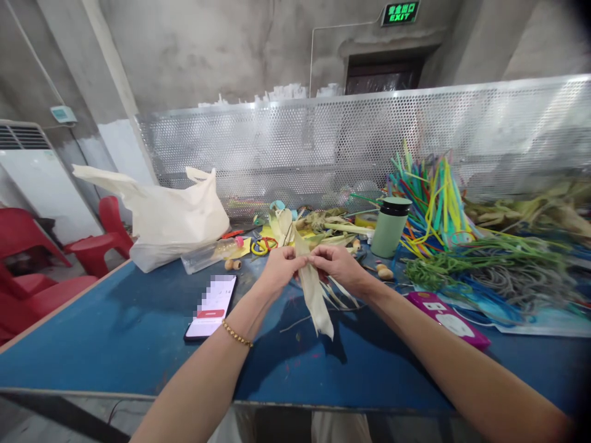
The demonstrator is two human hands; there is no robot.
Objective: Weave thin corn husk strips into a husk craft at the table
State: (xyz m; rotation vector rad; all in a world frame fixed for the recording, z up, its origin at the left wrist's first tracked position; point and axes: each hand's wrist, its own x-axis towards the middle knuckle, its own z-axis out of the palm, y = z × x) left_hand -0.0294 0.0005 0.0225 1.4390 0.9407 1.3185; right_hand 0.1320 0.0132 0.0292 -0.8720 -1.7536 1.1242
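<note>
A pale husk strip is held up over the near middle of the blue table, between the two hands. Its long axis runs toward the person and slightly to the right: the upper end stands above the fingers, pointing away, while the broader lower end hangs down toward the near edge. The left hand and the right hand almost meet, each pinching the strip between thumb and fingers – one from either side. One gold bead bracelet circles the left wrist.

Several thin pale strips fan out just beside the right hand; they overlap too much to count. Beyond the hands sit one pair of yellow-handled scissors and one clear container with a pink cap. Two small wooden pieces lie near that container, and two more wooden beads in front of one green canister.

To the left are one lit phone and, farther back, one white bag. To the right lie one magenta box, a heap of green cords – uncountable – and one large bundle of coloured strips.
</note>
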